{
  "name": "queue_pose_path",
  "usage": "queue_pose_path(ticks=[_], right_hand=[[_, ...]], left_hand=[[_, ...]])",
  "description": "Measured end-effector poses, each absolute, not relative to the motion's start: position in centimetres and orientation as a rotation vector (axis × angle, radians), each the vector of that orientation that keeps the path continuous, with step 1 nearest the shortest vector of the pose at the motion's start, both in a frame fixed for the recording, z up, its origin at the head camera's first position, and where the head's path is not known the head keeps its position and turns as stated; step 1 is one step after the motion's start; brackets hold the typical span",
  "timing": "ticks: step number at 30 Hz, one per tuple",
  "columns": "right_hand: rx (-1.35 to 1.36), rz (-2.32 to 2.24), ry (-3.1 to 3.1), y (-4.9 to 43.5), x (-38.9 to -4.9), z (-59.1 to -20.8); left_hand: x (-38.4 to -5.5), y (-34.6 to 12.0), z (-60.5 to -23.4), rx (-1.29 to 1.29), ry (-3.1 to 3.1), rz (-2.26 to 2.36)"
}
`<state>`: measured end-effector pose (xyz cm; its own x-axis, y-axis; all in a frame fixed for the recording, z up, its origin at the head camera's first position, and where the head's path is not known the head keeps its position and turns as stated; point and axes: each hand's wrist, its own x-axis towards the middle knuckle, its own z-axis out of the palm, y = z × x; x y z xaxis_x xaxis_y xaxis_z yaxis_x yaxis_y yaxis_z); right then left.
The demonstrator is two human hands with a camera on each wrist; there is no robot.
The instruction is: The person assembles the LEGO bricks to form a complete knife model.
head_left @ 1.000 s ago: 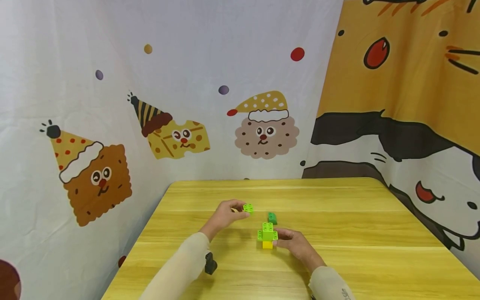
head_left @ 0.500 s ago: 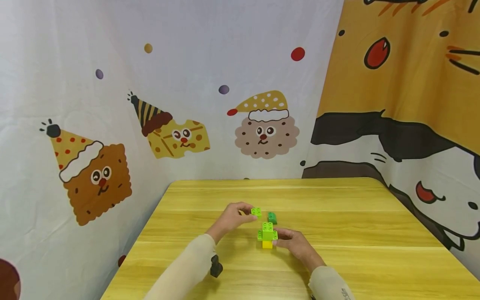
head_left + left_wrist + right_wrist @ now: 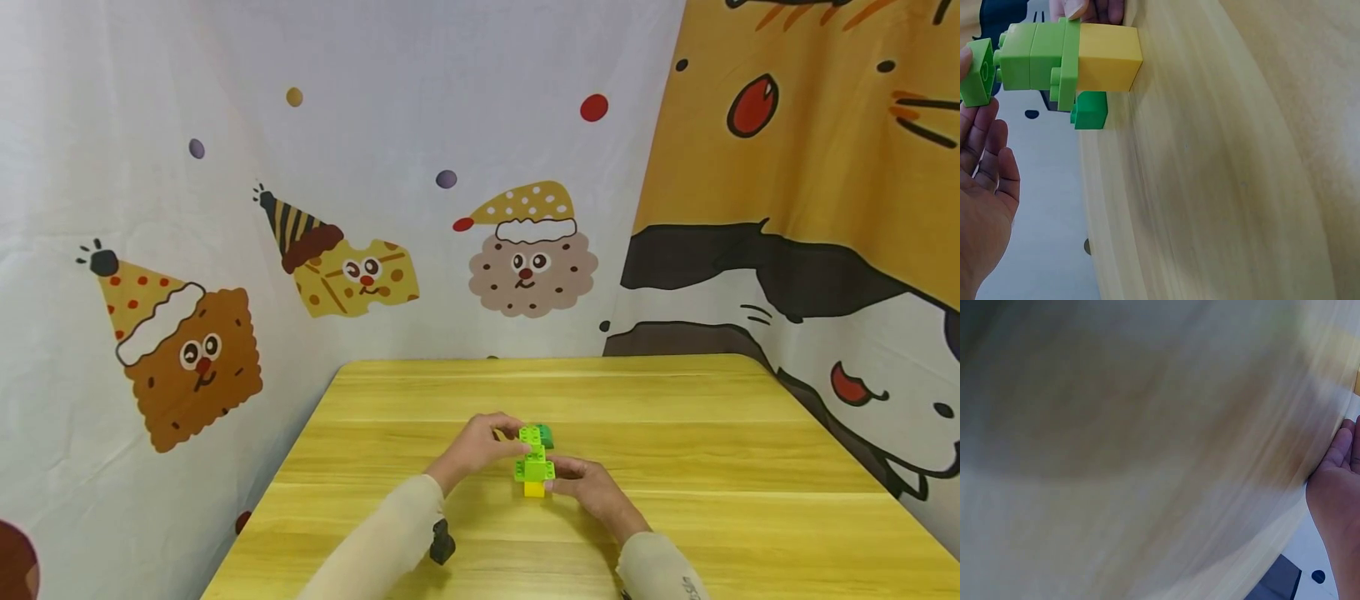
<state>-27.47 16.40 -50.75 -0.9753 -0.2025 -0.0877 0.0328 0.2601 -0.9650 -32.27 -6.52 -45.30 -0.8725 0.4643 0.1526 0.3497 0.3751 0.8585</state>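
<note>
A small stack of toy building bricks (image 3: 535,472) stands on the table, light green above a yellow brick (image 3: 1110,56). My left hand (image 3: 480,447) pinches a loose light green brick (image 3: 977,73) between thumb and fingers. That brick is just over the studs of the stack, with a thin gap showing in the left wrist view. From the right side, my right hand (image 3: 600,493) holds the stack low down, its thumb and fingers at the light green plate and yellow brick. Right behind the stack lies a dark green curved brick (image 3: 547,437), partly hidden in the head view.
The wood-grain table (image 3: 675,433) reaches back to a hanging white cloth (image 3: 390,100) with cartoon prints. A black device (image 3: 442,543) is on the left wrist. The right wrist view mostly holds blurred tabletop (image 3: 1147,456).
My left hand has carried the light green brick rightward and toward me, from left of the stack to just over it. The right hand and the stack have stayed put.
</note>
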Motion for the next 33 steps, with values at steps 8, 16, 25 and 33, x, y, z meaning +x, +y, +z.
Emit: queue_pose_path(ticks=[8, 16, 25, 33], right_hand=[[-0.171, -1.803, 2.335, 16.35, -27.46, -50.77], [-0.144, -1.812, 2.347, 16.31, -27.38, -50.88], [-0.131, -1.805, 2.363, 16.23, -27.28, -50.64], [-0.1, -1.773, 2.392, 16.23, -27.27, -50.51]], left_hand=[[-31.98, -6.33, -45.55, 0.764, 2.525, 1.475], [-31.83, -6.16, -45.6, 0.82, 2.548, 1.418], [-31.77, -6.12, -45.69, 0.853, 2.561, 1.392], [-31.67, -6.01, -46.31, 0.815, 2.533, 1.445]])
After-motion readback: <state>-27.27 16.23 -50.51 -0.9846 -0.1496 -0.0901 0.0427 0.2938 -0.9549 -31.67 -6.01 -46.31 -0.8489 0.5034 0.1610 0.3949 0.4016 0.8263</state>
